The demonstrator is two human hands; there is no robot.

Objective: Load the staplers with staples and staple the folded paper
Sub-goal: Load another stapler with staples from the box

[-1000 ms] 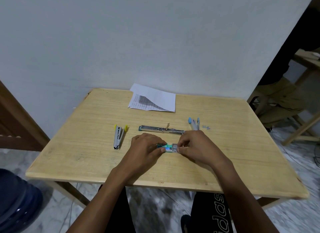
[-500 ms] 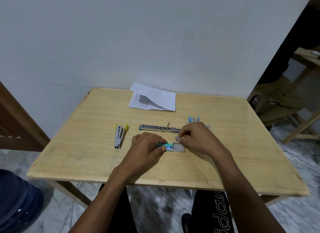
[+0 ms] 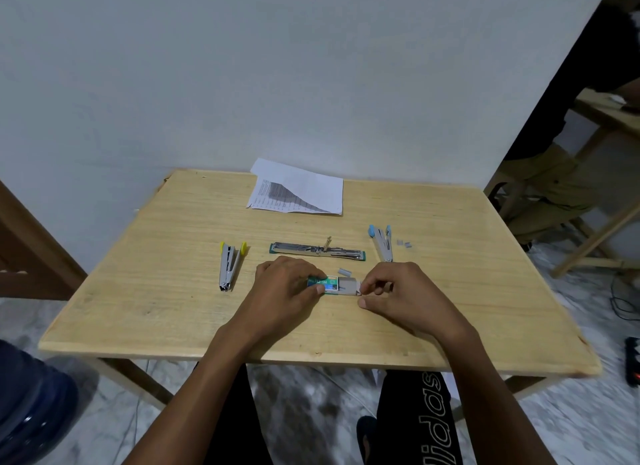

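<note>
A small green staple box [image 3: 327, 285] lies on the wooden table [image 3: 166, 291] with its grey inner tray [image 3: 348, 286] slid out to the right. My left hand [image 3: 287, 288] pins the box sleeve down. My right hand [image 3: 401, 293] pinches the tray's right end. A short strip of staples [image 3: 345, 271] lies just behind the tray. A large green stapler [image 3: 317, 251] lies opened flat behind the box. A yellow-tipped stapler [image 3: 230, 264] sits at the left, a blue-tipped one [image 3: 381, 241] at the right. The folded printed paper [image 3: 298, 192] rests at the far edge.
A few loose staple pieces [image 3: 404, 244] lie right of the blue stapler. A blue water bottle [image 3: 31, 405] stands on the floor at the lower left. A seated person [image 3: 554, 174] and wooden furniture [image 3: 609, 125] are at the right. A wall rises just behind the table.
My right hand lifted a staple strip from the tray, set it down behind the box, and came back to the tray's right end. The left hand kept holding the box.
</note>
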